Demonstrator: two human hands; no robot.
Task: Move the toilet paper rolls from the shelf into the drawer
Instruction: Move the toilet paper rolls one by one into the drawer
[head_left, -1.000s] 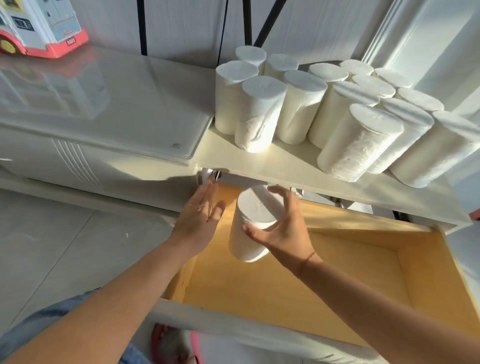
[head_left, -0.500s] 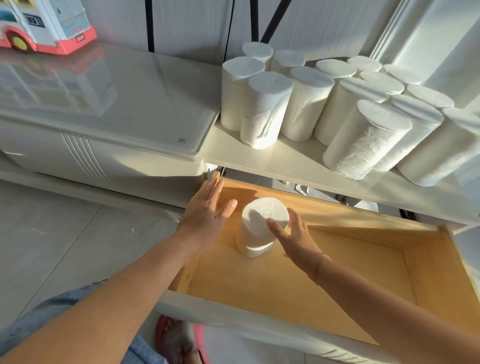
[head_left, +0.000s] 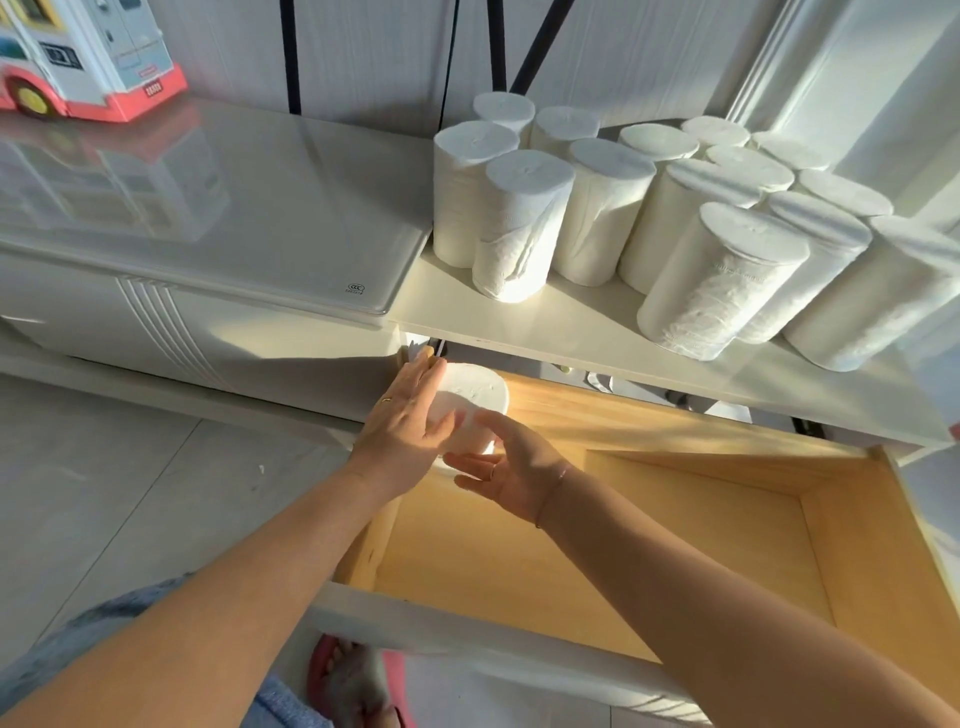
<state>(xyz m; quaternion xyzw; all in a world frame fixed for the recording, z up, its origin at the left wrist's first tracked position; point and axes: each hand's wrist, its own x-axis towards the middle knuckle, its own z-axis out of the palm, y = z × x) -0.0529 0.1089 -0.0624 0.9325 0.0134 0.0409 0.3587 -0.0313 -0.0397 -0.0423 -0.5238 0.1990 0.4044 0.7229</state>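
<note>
Several white toilet paper rolls (head_left: 524, 223) stand upright, packed together, on the cream shelf (head_left: 571, 332). Below it the wooden drawer (head_left: 623, 545) is pulled out. One toilet paper roll (head_left: 475, 395) stands upright in the drawer's back left corner. My left hand (head_left: 410, 421) lies flat against that roll's left side and top. My right hand (head_left: 506, 465) curls around its front, thumb on one side and fingers low at the base. The roll's lower part is hidden behind both hands.
A glass-topped white cabinet (head_left: 234, 208) adjoins the shelf on the left, with a toy bus (head_left: 88, 57) at its back left corner. A foot in a pink slipper (head_left: 353, 680) is on the tiled floor (head_left: 104, 493) before the drawer front.
The roll went down from my right hand onto the drawer floor, then moved back and left into the corner. Both hands, briefly off it, have closed in on it again.
</note>
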